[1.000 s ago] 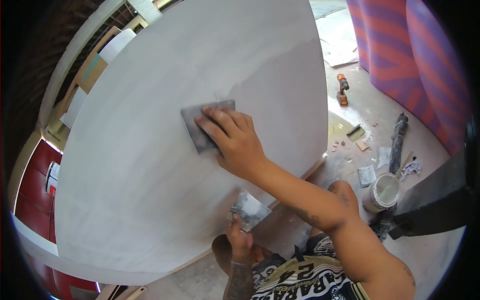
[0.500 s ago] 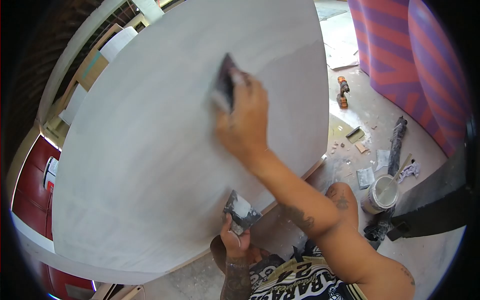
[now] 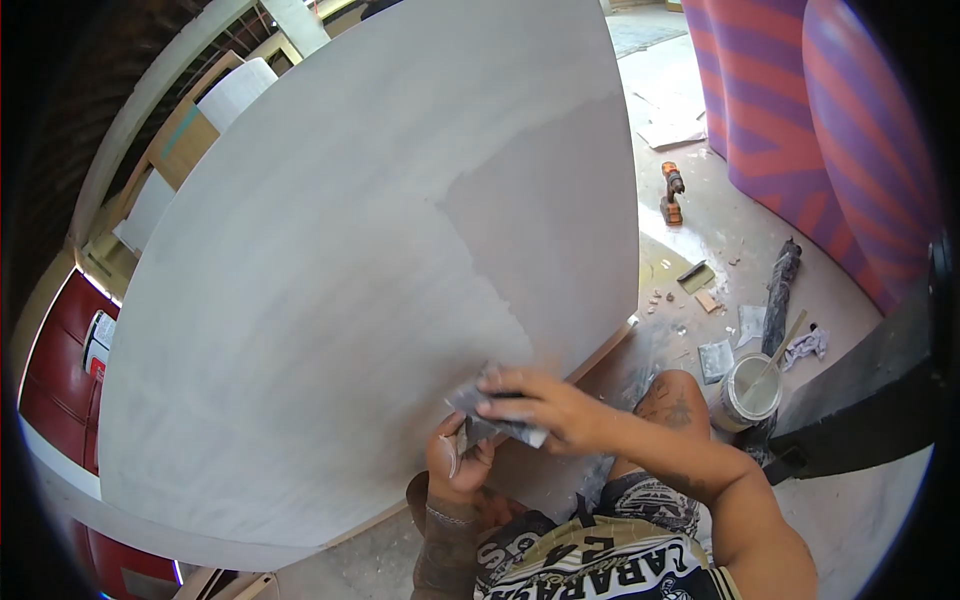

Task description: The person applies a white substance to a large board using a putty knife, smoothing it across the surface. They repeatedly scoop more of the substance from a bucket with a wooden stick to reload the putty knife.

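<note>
A large curved panel [image 3: 300, 280], coated in pale grey filler, stands in front of me. Part of it at the right shows a darker grey patch with a ragged border. Low before the panel, my left hand [image 3: 457, 462] is closed around a small dark putty plate [image 3: 473, 432], smeared with white. My right hand [image 3: 545, 408] grips a flat, dark putty spreader [image 3: 480, 398] with pale filler along one edge. The spreader overlaps the plate and hides most of it. White paste marks the left palm.
On the floor at right are an orange and black cordless drill [image 3: 671, 193], a filler bucket [image 3: 748, 392] with a stick in it, a dark wrapped roll [image 3: 780, 290] and scraps. A purple and red striped form [image 3: 770, 110] stands beyond; a black beam [image 3: 860, 390] juts in.
My right hand has come down from the upper panel with the spreader, bringing it onto the plate in my left hand. The view has shifted slightly.
</note>
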The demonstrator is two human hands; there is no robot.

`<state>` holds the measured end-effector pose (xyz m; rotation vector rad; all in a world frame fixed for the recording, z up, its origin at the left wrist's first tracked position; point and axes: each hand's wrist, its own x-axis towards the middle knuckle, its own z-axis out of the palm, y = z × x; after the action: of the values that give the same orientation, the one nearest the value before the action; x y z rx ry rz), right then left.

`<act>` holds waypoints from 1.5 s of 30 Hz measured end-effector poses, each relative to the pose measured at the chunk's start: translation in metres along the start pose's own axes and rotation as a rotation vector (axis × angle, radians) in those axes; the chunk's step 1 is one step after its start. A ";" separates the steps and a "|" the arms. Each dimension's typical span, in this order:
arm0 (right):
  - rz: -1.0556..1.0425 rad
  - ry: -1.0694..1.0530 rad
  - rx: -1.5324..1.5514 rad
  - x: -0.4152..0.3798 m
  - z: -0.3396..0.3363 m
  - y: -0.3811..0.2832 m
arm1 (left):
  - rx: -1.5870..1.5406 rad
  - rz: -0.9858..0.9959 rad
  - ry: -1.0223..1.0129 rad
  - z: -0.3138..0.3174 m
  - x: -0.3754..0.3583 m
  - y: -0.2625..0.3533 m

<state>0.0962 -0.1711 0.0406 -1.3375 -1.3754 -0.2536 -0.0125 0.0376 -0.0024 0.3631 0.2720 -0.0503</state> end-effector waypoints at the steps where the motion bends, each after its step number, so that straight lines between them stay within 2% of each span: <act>1: 0.070 -0.011 -0.030 -0.021 0.005 0.007 | 0.033 -0.030 0.037 0.007 0.000 0.001; 4: 0.391 -0.069 -0.103 -0.080 -0.001 0.039 | 0.118 0.076 -0.112 0.011 0.000 0.009; 5: 0.682 0.116 0.206 -0.094 0.004 0.048 | 0.278 0.312 0.044 0.046 -0.006 -0.008; 7: 1.218 0.497 0.857 -0.102 0.006 0.052 | 0.863 0.781 -0.015 0.040 0.003 -0.019; 8: 1.218 0.583 1.108 -0.107 0.005 0.051 | 1.153 1.011 -0.051 0.034 0.007 -0.023; 9: 1.201 0.668 1.362 -0.091 -0.004 0.034 | 1.390 1.208 -0.336 0.031 0.019 -0.023; 10: 1.160 0.747 1.615 -0.076 -0.012 0.023 | 1.589 1.234 -0.439 0.039 0.028 -0.024; 12: 1.042 0.720 1.709 -0.061 -0.021 0.014 | 1.986 1.269 -0.655 0.053 0.040 -0.027; 13: 0.976 0.730 1.703 -0.053 -0.032 0.011 | 1.795 1.226 -0.567 0.045 0.049 -0.037; 14: 0.908 0.739 1.697 -0.046 -0.044 0.014 | 1.972 1.163 -0.527 0.040 0.049 -0.032; 16: 0.684 0.837 1.660 -0.036 -0.086 0.038 | 2.311 1.019 -0.435 0.041 0.046 -0.024; 18: 0.637 1.096 1.005 -0.011 -0.126 0.066 | 2.187 0.858 -0.319 0.012 0.045 -0.029; 19: 0.526 1.011 0.723 0.008 -0.151 0.073 | 2.089 0.778 -0.262 0.001 0.040 -0.036; 20: 0.603 0.994 0.206 0.026 -0.174 0.078 | 1.992 0.699 -0.207 -0.007 0.035 -0.042; 21: 0.491 1.009 0.019 0.046 -0.190 0.081 | 1.948 0.677 -0.188 -0.013 0.031 -0.046; 25: 0.340 0.955 -0.493 0.095 -0.227 0.122 | 1.840 0.640 -0.103 -0.032 0.019 -0.054; 29: 0.351 1.016 -0.859 0.130 -0.195 0.145 | 1.803 0.627 -0.037 -0.048 0.012 -0.058; 32: 0.364 0.984 -0.808 0.131 -0.155 0.129 | 1.810 0.630 -0.036 -0.049 0.010 -0.056; 35: 0.199 0.827 -0.691 0.106 -0.147 0.113 | 1.769 0.547 0.039 -0.054 0.011 -0.056; 38: 0.366 0.899 -0.618 0.095 -0.187 0.124 | 1.735 0.527 0.087 -0.052 0.012 -0.055; 40: 0.356 1.086 -0.608 0.103 -0.211 0.134 | 1.740 0.573 0.069 -0.050 0.011 -0.056; 42: 0.487 1.029 -0.384 0.113 -0.223 0.135 | 1.766 0.655 0.019 -0.047 0.011 -0.057; 45: 0.397 1.069 -0.418 0.128 -0.213 0.130 | 1.770 0.592 0.055 -0.062 0.010 -0.052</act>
<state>0.3517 -0.2235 0.1448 -1.4295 -0.1550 -0.8653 -0.0235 0.0112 -0.0787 2.1910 0.0951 0.3344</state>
